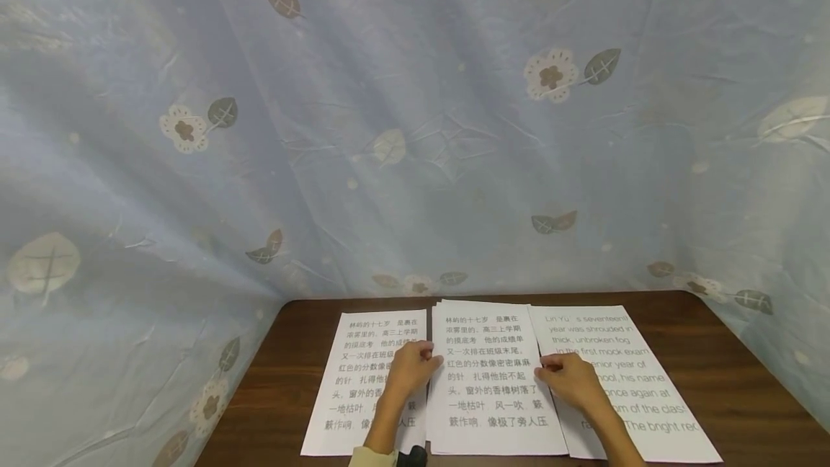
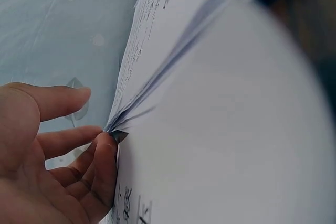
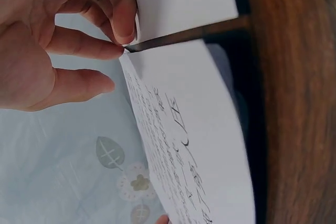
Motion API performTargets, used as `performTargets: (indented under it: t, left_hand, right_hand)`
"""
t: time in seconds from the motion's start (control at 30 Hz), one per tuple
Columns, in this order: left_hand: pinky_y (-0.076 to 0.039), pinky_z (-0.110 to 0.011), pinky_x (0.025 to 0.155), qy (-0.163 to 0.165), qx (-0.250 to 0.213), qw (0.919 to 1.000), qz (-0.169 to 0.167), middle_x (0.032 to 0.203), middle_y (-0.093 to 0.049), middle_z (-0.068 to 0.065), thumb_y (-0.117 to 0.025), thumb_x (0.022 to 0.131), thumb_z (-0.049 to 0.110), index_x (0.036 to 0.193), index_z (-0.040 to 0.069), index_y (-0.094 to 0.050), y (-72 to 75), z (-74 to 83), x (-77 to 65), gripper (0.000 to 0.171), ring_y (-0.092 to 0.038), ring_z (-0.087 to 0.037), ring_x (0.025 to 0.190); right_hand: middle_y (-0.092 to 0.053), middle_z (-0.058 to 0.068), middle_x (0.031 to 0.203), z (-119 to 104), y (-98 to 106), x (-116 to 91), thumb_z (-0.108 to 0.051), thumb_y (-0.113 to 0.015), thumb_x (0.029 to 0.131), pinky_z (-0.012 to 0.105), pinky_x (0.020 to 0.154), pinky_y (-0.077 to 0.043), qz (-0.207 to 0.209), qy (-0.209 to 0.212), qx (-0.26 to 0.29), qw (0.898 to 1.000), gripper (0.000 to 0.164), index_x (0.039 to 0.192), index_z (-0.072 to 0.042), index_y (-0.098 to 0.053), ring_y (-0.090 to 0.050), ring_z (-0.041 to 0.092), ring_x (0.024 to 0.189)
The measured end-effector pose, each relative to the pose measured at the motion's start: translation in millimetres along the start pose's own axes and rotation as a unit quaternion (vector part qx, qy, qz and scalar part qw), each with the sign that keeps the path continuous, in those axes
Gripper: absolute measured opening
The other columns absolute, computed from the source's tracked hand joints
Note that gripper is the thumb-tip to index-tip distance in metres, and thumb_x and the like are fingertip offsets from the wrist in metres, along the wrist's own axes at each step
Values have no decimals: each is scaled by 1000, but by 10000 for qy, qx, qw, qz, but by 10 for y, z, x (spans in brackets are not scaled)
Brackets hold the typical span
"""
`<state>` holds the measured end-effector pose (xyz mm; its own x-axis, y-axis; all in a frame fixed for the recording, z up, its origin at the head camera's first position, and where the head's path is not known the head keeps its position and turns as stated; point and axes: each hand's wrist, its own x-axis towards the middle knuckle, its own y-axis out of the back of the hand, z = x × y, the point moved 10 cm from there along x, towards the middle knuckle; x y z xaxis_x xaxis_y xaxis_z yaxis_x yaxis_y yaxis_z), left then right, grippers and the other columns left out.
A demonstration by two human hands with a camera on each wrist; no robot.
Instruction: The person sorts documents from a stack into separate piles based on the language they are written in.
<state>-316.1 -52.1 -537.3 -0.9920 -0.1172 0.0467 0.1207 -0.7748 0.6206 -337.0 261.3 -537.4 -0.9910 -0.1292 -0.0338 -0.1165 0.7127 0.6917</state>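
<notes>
Three groups of printed white paper lie side by side in the head view. The middle stack [image 1: 493, 439], printed in Chinese, has sheets slightly out of line at its top edge. My left hand [image 1: 410, 370] is at this stack's left edge. In the left wrist view its fingertips [image 2: 100, 135] touch the paper edges, with the thumb apart. At the stack's right edge is my right hand [image 1: 573, 379]. The right wrist view has its index fingertip [image 3: 118, 52] at the sheet edge and its thumb away from the paper.
Left of the stack lies Chinese-printed paper [image 1: 320, 442], partly under my left forearm. English-printed paper [image 1: 674, 442] lies to the right, partly covered by my right hand and forearm. All rest on a dark brown wooden table [image 1: 746, 388]. A blue patterned cloth [image 1: 467, 186] hangs behind.
</notes>
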Motion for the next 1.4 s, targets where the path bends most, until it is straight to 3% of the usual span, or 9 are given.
performTargets:
  t: [0.1,0.27,0.63,0.8,1.13,1.4]
  left_hand:
    - [-46,-23,58,-5,-59,10000,14,92,-67,-3,-79,94,21,132,-4,-72,-3,20,-4,45,-58,-14,75]
    - [-46,-22,58,-49,-89,9999,57,97,-69,-5,-78,95,20,132,-4,-72,-2,60,4,44,-58,-14,75]
    - [-55,-28,75,-145,-171,9994,252,104,-72,-4,-78,95,18,129,1,-74,37,119,33,39,-64,-13,91]
    - [-57,-26,73,-147,-520,9981,304,105,-73,-5,-79,92,12,128,3,-74,60,152,19,38,-66,-13,88]
    - [-62,-24,70,-221,-789,9959,387,109,-74,-11,-76,90,-1,128,1,-74,113,169,6,38,-70,-14,87]
    - [-61,-22,65,-163,-881,9951,429,111,-74,-13,-72,91,-3,130,1,-73,258,59,-18,39,-71,-13,83]
  right_hand:
    - [-79,16,105,-6,16,4,-21,-77,94,47,81,-61,1,-9,-39,10000,39,121,8,-75,-75,35,100]
    - [-78,9,103,-45,56,3,-21,-79,92,39,76,-56,114,25,12,9999,37,121,2,-77,-73,29,99]
    - [-75,14,103,-62,39,-20,-6,-79,90,32,63,-64,95,-197,976,9950,44,130,8,-69,-73,17,79]
    - [-73,15,107,-90,44,-33,-4,-77,91,33,64,-64,34,-248,1187,9926,44,133,7,-68,-73,17,81]
    - [-72,14,109,-124,79,-49,-4,-75,93,34,69,-65,-17,-206,1362,9905,44,136,4,-67,-72,17,87]
    - [-69,16,112,-205,25,-59,-4,-73,95,33,68,-64,-84,-237,1705,9850,46,139,5,-64,-71,19,86]
